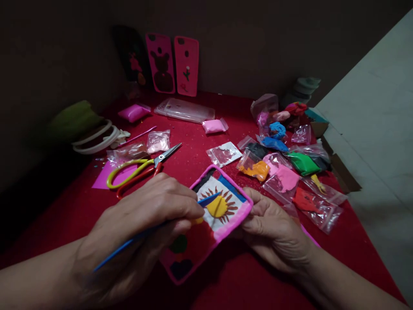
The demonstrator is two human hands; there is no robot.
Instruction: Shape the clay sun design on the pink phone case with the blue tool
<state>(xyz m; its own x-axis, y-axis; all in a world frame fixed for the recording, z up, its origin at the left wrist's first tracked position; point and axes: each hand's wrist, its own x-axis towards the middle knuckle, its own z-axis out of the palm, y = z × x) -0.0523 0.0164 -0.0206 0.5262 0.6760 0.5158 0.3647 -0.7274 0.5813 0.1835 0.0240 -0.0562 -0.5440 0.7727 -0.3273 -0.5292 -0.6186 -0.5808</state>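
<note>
My left hand [145, 224] grips a thin blue modelling tool [119, 251] between thumb and fingers. Its flat tip lies over the yellow sun of a picture, touching it or just above; I cannot tell which. The picture fills a pink-rimmed phone case [226, 234], with a white patch, brown rays, a blue band and a red area. My right hand [271, 228] holds the case by its right edge, thumb in front, tilted toward me. Part of the case's left side is hidden behind my left hand.
Yellow-and-red scissors [129, 174] lie half spread at left. Bags of coloured clay [284, 176] crowd the right side. A clear phone case [185, 110] lies behind, and decorated cases [187, 64] lean on the wall. White rings [97, 140] sit at far left.
</note>
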